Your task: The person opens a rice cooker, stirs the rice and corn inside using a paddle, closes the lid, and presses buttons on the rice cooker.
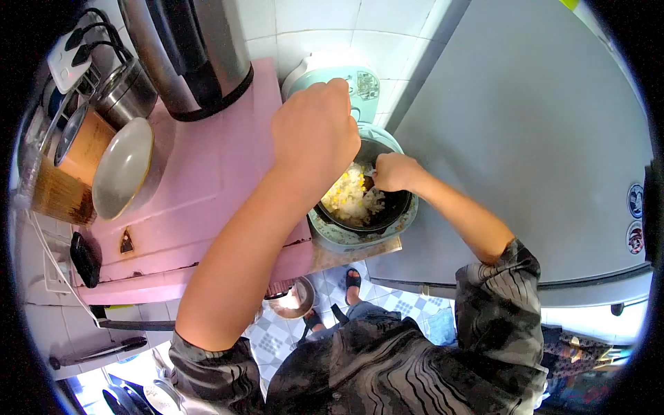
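Note:
A pale green rice cooker stands with its lid raised against the tiled wall. Inside its dark inner pot is white rice mixed with yellow bits. My left hand is closed in a fist above the left side of the cooker, covering part of the lid and pot; what it grips is hidden. Closed fingers of my right hand reach over the pot's right side, close to the rice. A small brown patch shows beside them, but what they hold cannot be made out.
Left of the cooker is a pink countertop with a tall steel kettle-like vessel, a shallow bowl, an orange container and a power strip. A large grey surface borders the right side. Below sits a metal bowl.

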The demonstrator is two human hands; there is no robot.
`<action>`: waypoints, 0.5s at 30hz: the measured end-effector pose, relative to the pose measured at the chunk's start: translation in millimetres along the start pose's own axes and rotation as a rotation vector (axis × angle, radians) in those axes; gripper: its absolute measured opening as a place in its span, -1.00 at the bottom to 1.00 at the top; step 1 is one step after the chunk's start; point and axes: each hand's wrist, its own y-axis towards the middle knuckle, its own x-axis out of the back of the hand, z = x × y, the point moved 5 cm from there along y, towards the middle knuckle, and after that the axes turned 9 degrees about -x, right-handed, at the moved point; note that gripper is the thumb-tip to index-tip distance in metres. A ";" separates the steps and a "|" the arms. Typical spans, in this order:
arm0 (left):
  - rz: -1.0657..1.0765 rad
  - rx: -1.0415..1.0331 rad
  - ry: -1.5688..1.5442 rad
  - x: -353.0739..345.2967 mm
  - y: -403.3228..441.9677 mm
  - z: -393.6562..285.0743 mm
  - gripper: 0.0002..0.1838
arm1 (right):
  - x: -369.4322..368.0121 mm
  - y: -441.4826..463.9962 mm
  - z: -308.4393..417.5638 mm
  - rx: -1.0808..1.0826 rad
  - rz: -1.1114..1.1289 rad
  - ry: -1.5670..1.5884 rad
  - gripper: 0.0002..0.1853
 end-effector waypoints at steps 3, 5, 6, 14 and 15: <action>-0.010 -0.010 0.010 -1.0 0.3 -2.9 -0.94 | -15.5 -7.4 11.2 -0.030 0.043 0.169 -0.69; -0.043 -0.027 0.000 -2.2 -0.4 -2.4 -0.93 | -36.4 -0.7 7.9 0.022 -0.063 0.222 -0.73; -0.044 -0.030 -0.001 -3.0 -0.3 -1.5 -0.93 | -35.4 -4.8 6.5 0.020 -0.065 0.223 -0.73; -0.044 -0.008 0.040 -1.8 -1.2 8.5 -0.96 | -15.2 -33.5 -30.2 -0.104 0.104 0.631 -0.69; -0.045 -0.007 0.038 -0.9 -1.5 8.3 -0.96 | -8.0 -35.9 -37.2 -0.114 0.022 0.565 -0.68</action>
